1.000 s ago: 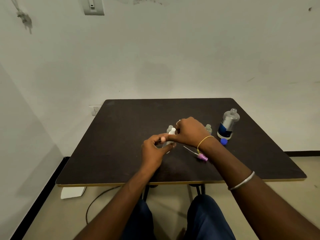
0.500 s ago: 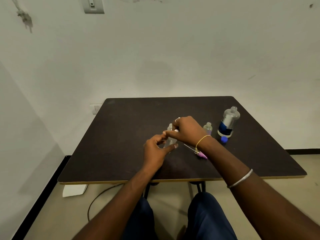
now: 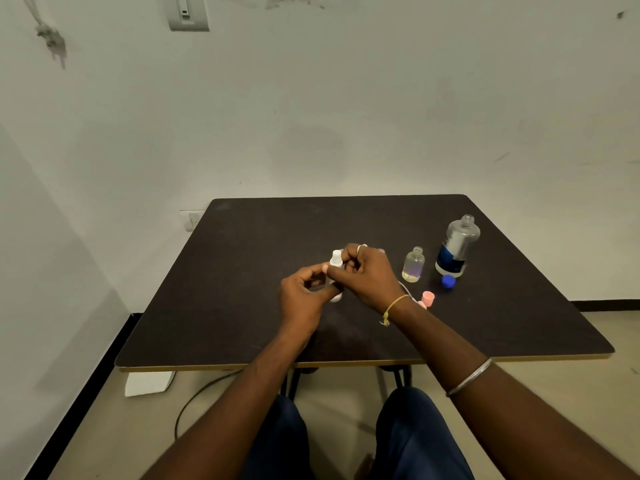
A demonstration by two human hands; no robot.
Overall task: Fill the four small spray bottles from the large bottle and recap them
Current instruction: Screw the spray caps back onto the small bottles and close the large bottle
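At the middle of the dark table, my left hand grips the body of a small spray bottle. My right hand pinches its white spray top from the right. A second small bottle, uncapped with clear liquid in it, stands to the right. The large clear bottle with a blue label stands open further right, its blue cap lying in front of it. A pink cap with a thin dip tube lies by my right wrist. Other small bottles are hidden behind my hands.
The table's front edge lies just above my knees. A white wall runs close behind and to the left. A cable and a white block lie on the floor under the table's left front corner.
My hands have stayed together on the small bottle, with my right fingers shifting around its white top. The head view moved slightly, and the pink cap now shows beside my right wrist.
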